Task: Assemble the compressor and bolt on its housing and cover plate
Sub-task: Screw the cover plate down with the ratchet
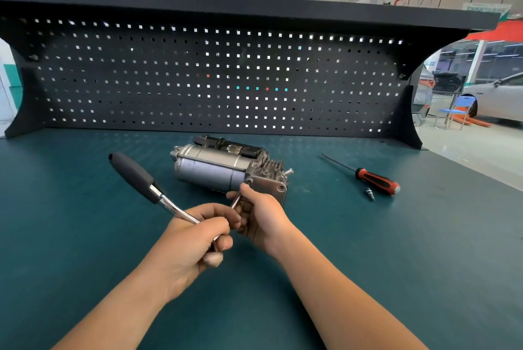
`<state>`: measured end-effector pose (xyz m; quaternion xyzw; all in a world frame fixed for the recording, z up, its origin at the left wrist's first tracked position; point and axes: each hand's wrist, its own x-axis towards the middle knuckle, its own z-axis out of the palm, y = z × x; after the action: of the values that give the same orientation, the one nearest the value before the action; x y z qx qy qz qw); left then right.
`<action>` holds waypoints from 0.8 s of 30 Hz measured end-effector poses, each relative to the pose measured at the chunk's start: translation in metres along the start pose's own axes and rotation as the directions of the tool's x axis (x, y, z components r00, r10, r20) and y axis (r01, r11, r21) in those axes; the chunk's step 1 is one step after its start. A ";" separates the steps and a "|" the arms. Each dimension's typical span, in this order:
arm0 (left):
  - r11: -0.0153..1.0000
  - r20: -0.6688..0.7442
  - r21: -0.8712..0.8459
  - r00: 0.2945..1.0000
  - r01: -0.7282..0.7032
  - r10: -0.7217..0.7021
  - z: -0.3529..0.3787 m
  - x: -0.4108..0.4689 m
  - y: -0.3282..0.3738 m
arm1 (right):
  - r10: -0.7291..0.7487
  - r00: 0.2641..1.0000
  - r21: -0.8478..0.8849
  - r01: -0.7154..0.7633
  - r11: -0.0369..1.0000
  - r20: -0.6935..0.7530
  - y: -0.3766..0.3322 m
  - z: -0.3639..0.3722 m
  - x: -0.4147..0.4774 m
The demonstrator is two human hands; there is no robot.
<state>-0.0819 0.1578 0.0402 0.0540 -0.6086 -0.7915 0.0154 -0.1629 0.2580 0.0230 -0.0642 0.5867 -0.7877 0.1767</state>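
Two hands work a ratchet at the compressor's plated end, mid-frame.

On the matte teal surface (85,236), the left hand (198,233) curls its fingers tightly round the chrome shank of a ratchet wrench (147,188), its ribbed black grip pointing to the upper left. Just beside it, the right hand (260,216) pinches a thin metal bar (236,200) that points up at the flat grey cover plate (271,186). Behind lies the compressor (212,168), a smooth silver cylinder on its side, long axis running left to right, finned block and plate at the right end. Further right lie a red-and-black screwdriver (376,179) and a small loose bolt (370,194). A black perforated pegboard (198,80) stands at the back.
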 end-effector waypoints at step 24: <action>0.960 0.061 -0.274 0.997 0.053 -0.038 -0.070 0.056 0.037 | -0.388 0.900 -0.967 0.246 0.068 0.202 0.034 0.026 0.018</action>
<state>-0.1317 0.0757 0.0541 0.0434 -0.4915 -0.8697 -0.0125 -0.1648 0.2192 -0.0031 -0.2457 0.9329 -0.2362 -0.1161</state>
